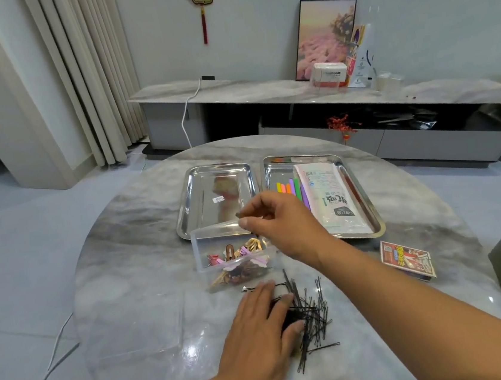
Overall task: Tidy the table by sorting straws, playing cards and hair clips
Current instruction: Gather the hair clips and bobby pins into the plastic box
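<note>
White box [328,75] reads "Panasonic"; right hand [272,218] pinches bobby pin [242,214]; left hand [261,335] flat on pin pile [311,314].

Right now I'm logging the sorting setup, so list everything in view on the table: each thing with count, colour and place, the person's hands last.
Table: one, grey marble, round.
Left tray: one, steel, far centre; only a small label inside.
Right tray: one, steel, beside the left tray.
Straws: several, assorted colours, in the right tray.
Straw packet: one, white, in the right tray.
Clear box: one, near the left tray, holding coloured hair clips.
Bobby pins: a loose pile, black, near centre.
Card pack: one, red and yellow, right side.
Left hand: rests on the bobby pins.
Right hand: above the clear box, pinching a small dark item, likely a pin.
</note>
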The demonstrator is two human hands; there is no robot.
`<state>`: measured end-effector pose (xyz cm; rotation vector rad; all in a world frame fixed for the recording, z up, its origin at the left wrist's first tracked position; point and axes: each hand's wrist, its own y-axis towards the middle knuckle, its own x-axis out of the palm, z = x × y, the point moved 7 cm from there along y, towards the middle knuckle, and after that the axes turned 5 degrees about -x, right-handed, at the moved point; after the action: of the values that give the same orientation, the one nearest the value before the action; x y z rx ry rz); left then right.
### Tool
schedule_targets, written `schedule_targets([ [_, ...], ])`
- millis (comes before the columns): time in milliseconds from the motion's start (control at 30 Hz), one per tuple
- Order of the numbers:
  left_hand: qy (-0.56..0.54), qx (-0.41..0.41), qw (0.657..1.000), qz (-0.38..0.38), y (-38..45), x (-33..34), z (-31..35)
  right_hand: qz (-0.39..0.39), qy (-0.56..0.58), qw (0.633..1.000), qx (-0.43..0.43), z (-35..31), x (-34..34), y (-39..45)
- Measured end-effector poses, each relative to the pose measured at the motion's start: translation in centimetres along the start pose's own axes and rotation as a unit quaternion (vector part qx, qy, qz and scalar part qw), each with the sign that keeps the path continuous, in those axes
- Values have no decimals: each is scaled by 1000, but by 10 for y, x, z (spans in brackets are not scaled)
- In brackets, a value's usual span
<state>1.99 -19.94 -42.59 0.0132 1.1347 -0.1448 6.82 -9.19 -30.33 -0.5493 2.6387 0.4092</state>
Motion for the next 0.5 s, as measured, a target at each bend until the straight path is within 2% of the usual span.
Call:
schedule_targets([
  [67,-25,28,999,2,1,-5,4,1,-90,996,2,6,3,-1],
  [167,-73,36,996,29,8,-24,-1,2,-144,989,15,14,-20,-13],
  [200,-69,29,997,32,11,-29,-6,-36,-161,985,42,23,-29,-21],
  [267,-53,11,998,14,18,-36,-16,-163,-186,963,110,43,-38,-42],
  [367,-8,2,999,-35,25,-37,-16,-309,-278,897,152,70,-28,-78],
  [433,25,-3,999,-49,30,-36,-9,-336,-326,876,121,78,-14,-87],
  [500,15,-23,998,-55,33,-37,-6,-331,-333,877,97,80,-2,-89],
])
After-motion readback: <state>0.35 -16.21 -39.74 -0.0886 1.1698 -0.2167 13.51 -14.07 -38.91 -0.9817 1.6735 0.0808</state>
